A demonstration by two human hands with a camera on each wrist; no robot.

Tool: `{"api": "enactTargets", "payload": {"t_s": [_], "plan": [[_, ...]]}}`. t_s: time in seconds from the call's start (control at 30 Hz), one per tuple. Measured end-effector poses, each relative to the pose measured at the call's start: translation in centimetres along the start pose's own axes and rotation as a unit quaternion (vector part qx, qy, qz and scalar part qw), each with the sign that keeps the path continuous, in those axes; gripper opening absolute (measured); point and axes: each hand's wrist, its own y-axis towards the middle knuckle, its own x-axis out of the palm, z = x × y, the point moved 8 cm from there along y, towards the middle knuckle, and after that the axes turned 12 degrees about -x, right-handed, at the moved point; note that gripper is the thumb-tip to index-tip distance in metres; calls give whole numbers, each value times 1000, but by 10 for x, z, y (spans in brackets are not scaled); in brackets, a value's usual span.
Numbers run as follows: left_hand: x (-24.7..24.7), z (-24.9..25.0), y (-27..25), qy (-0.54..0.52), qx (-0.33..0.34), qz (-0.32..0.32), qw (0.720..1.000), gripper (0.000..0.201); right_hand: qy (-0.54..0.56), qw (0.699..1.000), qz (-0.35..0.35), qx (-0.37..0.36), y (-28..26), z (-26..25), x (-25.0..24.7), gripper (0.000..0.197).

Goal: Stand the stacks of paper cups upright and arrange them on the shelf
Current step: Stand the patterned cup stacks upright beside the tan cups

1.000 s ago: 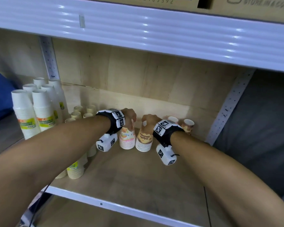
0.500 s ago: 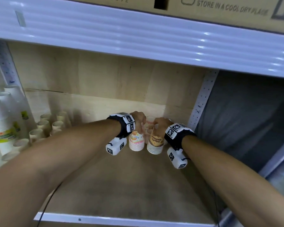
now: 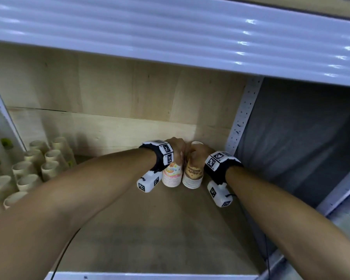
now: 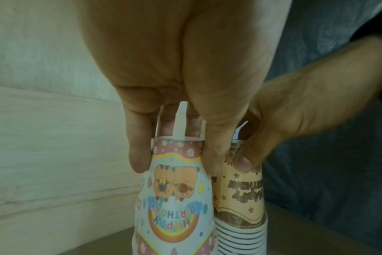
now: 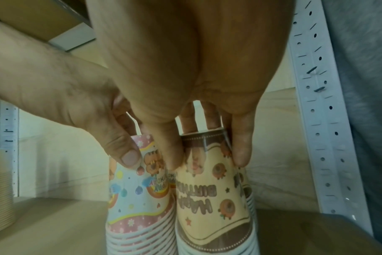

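left hand (image 3: 177,147) grips the pink rainbow-printed paper cup stack (image 3: 171,175); right hand (image 3: 198,153) grips the touching brown-and-tan paper cup stack (image 3: 192,175) on the wooden shelf (image 3: 160,229).

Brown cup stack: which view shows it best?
The right wrist view: the brown stack fills the frame, rims down, lettering inverted, right hand gripping its top. The left wrist view shows only one side of it behind the pink stack. The head view shows it small, half hidden by the hand.
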Motion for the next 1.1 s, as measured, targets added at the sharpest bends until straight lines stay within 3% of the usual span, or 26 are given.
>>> {"api": "enactTargets", "payload": {"t_s": [0.1, 0.23, 0.33, 0.37, 0.5, 0.63, 0.77, 0.97, 1.1], "plan": [[3, 0, 2, -2, -4, 8, 1000, 36, 12, 994, 112, 12, 6, 4, -4, 32], [4, -1, 0, -17, -15, 10, 1000, 37, 2, 999, 1, -33, 1, -5, -2, 18], [2, -2, -2, -38, -24, 13, 999, 39, 5, 998, 51, -26, 5, 1, -6, 19], [2, -2, -2, -39, -26, 16, 999, 39, 7, 999, 34, -25, 2, -2, -5, 18], [7, 0, -1, -20, -27, 25, 999, 41, 44, 998, -52, 12, -9, 10, -1, 42], [7, -1, -2, -34, -16, -17, 999, 52, 48, 997, -56, 12, -10, 13, 3, 40], [8, -4, -3, -30, -10, -28, 999, 55, 54, 998, -39, -4, -6, 14, 3, 18], [4, -9, -2, -33, -29, -1, 999, 55, 51, 997, -45, 19, -13, 18, -1, 42], [4, -7, -5, -30, -17, 2, 999, 57, 51, 998, -42, 16, -12, 19, 0, 44]]}}
